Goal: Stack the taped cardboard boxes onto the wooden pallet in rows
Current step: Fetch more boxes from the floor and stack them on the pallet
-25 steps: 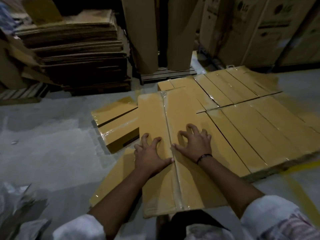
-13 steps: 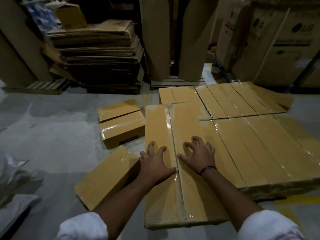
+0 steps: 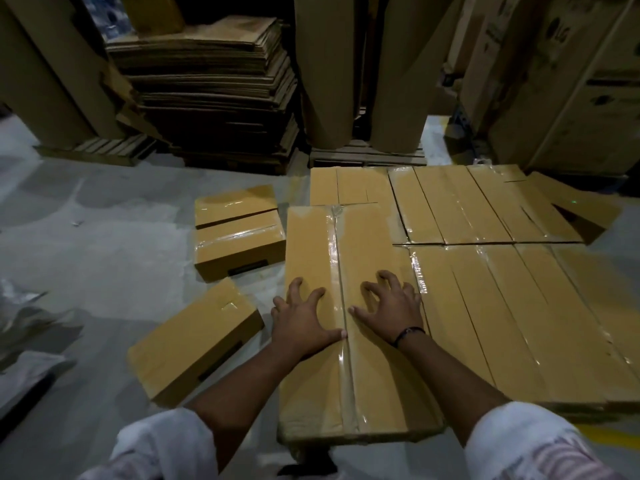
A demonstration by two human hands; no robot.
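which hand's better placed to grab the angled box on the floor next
Left, probably. The left hand rests on the long box by its left edge, closest to the angled floor box; the right hand lies beyond the tape seam, farther away.

LG logo on tall brown carton (image 3: pixel 568 74), upper right; smaller print below it too blurred.

Both hands press on top of a long taped cardboard box (image 3: pixel 313 247), fingers spread: the left hand (image 3: pixel 304 320) left of its tape seam, the right hand (image 3: pixel 391 306) right of it. Just right of this box, rows of taped boxes (image 3: pixel 512 306) lie flat. Left of it, smaller taped boxes (image 3: pixel 197 341) lie on the concrete floor (image 3: pixel 104 258).
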